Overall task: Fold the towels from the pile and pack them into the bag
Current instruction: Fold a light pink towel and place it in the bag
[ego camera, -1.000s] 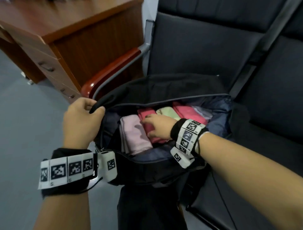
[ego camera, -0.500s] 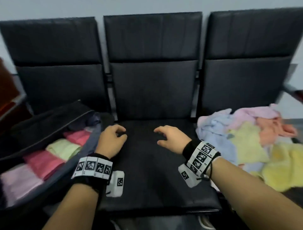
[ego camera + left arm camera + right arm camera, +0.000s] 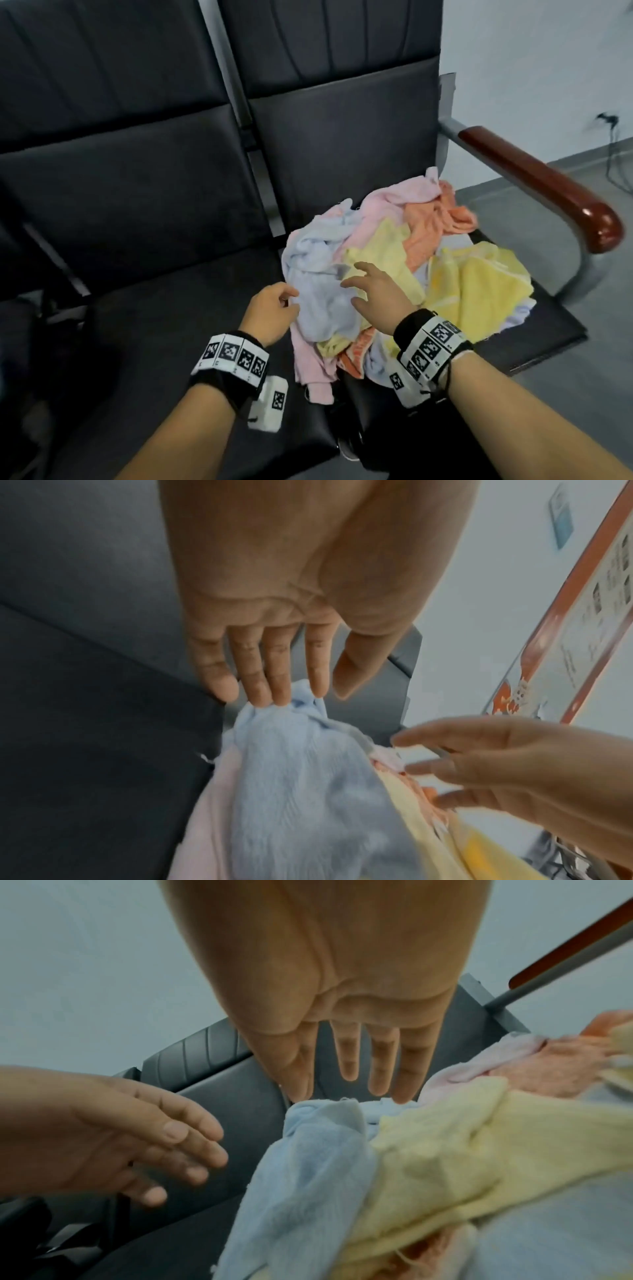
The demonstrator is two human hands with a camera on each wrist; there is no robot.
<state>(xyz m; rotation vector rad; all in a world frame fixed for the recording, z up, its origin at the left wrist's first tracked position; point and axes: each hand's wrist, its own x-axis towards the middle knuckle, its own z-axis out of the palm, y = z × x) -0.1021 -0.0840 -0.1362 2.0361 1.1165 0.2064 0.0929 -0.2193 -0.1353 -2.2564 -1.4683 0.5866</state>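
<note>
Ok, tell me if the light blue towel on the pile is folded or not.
Not folded: the light blue towel lies crumpled, bunched in loose wrinkles atop the heap.

Row of black padded seats [image 3: 144,212] ran across the head view, joined side by side, with ribbed upper back panels [image 3: 318,37]. A grey metal frame post [image 3: 239,102] showed between two backs. At the right end, a grey metal arm support [image 3: 585,270] carried a glossy reddish-brown wooden armrest [image 3: 548,178]. Wall [image 3: 534,68] behind was plain, pale. Floor [image 3: 609,359] grey, smooth. A wall socket [image 3: 608,120] with a dark cable hanging sat low on the wall. Light was even, indoor. Left wrist view showed a red-framed notice board [image 3: 589,588] on the wall, text unreadable.
</note>
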